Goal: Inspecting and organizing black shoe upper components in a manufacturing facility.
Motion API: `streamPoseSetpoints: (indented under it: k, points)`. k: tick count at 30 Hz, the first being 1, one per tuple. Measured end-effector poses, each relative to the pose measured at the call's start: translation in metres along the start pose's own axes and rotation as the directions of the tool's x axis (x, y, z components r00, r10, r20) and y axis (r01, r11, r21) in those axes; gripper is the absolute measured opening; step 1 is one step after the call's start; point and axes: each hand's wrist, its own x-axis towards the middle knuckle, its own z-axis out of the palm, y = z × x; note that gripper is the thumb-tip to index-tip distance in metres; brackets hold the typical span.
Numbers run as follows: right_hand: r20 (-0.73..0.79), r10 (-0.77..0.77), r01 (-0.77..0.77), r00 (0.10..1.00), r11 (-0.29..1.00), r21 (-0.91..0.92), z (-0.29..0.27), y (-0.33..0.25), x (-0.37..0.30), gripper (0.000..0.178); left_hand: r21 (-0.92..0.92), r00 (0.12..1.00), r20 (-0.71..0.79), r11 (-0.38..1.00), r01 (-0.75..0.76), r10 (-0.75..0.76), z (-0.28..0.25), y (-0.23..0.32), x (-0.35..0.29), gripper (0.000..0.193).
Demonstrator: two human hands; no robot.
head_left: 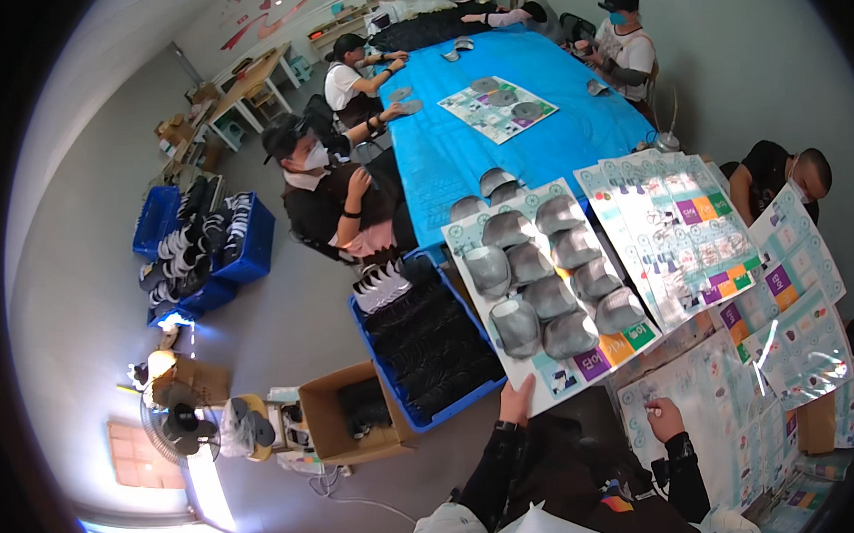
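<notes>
My left hand (pixel 519 401) grips the near left corner of a printed board (pixel 564 382), thumb on top. Several grey, shiny, curved cup-shaped pieces (pixel 545 295) rest in rows on that board, which lies tilted by the blue-covered table. To the right, my right hand (pixel 664 418) is over printed sheets (pixel 684 379), its fingers curled in. Whether anything small is inside those fingers is hidden.
A blue crate (pixel 430 343) of dark pieces and a cardboard box (pixel 352 413) stand left of the board. More printed boards (pixel 668 227) lie at right. Co-workers (pixel 333 185) sit along the blue table (pixel 523 62). A fan (pixel 181 425) stands on the floor at left.
</notes>
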Motion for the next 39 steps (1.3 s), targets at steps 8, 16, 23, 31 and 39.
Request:
streamPoseSetpoints:
  k: [8,16,23,31,39]
  points:
    - [0.096,0.03,-0.029,0.995,0.999,-0.021,0.016,-0.03,0.02,0.023,-0.062,0.996,0.086,0.998,-0.013,0.018,-0.018,0.002,0.001,0.04]
    - [0.067,-0.231,0.226,0.971,0.971,0.078,-0.058,-0.186,0.055,0.015,0.117,0.966,0.1,0.961,-0.251,0.24,-0.023,0.004,0.008,0.036]
    - [-0.313,-0.69,0.727,0.652,0.686,0.002,-0.177,-0.353,0.113,0.054,0.019,0.979,0.157,0.991,-0.135,0.13,-0.001,0.035,-0.002,0.037]
    - [-0.165,-0.574,0.596,0.802,0.787,0.158,-0.11,-0.235,0.078,0.033,-0.022,0.967,0.22,0.992,-0.123,0.124,-0.023,0.019,0.006,0.037]
    - [-0.158,-0.355,0.377,0.922,0.915,0.144,-0.105,-0.161,0.028,0.021,-0.119,0.952,0.263,0.984,-0.13,0.157,-0.049,0.029,0.013,0.035]
